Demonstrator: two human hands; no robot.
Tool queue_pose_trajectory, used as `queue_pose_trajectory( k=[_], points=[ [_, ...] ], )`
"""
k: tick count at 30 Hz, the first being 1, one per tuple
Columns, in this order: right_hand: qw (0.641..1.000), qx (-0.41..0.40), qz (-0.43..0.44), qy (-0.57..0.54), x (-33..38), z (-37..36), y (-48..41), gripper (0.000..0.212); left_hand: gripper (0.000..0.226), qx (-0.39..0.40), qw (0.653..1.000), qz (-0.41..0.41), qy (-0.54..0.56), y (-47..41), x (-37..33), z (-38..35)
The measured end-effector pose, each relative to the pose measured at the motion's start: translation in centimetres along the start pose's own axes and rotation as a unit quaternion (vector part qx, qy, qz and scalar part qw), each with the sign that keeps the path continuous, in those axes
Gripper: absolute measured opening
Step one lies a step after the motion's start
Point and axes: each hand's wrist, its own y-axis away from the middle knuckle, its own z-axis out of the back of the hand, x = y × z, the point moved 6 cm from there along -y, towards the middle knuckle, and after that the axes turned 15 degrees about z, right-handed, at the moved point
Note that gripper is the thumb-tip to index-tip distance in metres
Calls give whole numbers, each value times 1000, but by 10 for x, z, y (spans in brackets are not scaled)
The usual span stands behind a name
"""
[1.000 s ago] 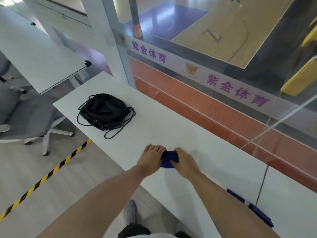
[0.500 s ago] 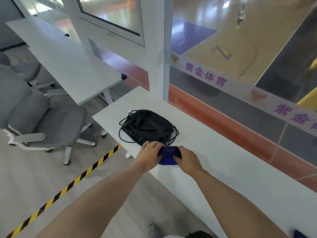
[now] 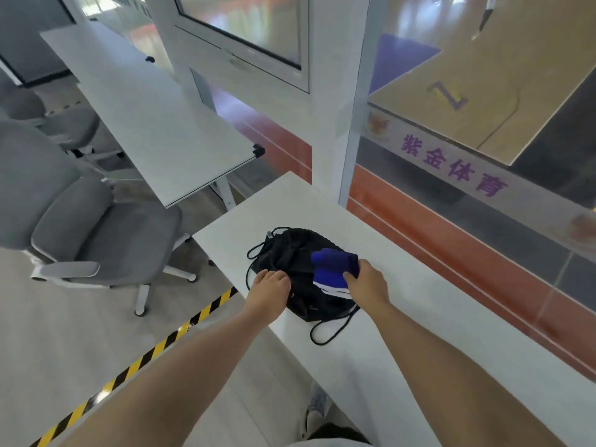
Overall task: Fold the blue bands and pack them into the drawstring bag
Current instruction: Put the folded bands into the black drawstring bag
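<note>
A black drawstring bag (image 3: 290, 256) lies crumpled on the white counter (image 3: 419, 317), its cords trailing toward the near edge. My right hand (image 3: 366, 283) holds a folded blue band (image 3: 333, 267) with a white strip on it, just above the right part of the bag. My left hand (image 3: 269, 291) rests on the bag's left side with its fingers curled into the black fabric.
A grey office chair (image 3: 90, 233) stands left of the counter beside a tilted white board (image 3: 154, 124). Yellow-black floor tape (image 3: 145, 356) runs under my left arm. A white post (image 3: 335, 124) and a glass wall border the counter's far side.
Both hands carried the folded band left along the counter to the bag. My left hand let go of the band and went onto the bag; the right hand kept the band.
</note>
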Motion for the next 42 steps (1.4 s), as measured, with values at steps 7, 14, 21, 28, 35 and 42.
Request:
queue_pose_trajectory(
  k=[7, 14, 21, 28, 35, 42],
  points=[
    [997, 66, -45, -15, -8, -56, -67, 45, 21, 22, 999, 36, -4, -61, 25, -11],
    [985, 117, -122, -39, -22, -102, -91, 43, 27, 23, 998, -31, 43, -104, 33, -29],
    [964, 177, -129, 150, -24, -113, -100, 35, 44, 104, 972, -210, -20, -140, 0, -66],
    [947, 43, -177, 264, -39, -78, -77, 40, 59, 166, 940, -290, -71, -153, -29, -83],
    [940, 44, -306, 146, -82, -92, -64, 31, 78, 192, 913, -340, -118, -157, -47, -106],
    [951, 52, -300, 56, -97, -111, -73, 20, 85, 186, 896, -370, -159, -154, -48, -116]
  ],
)
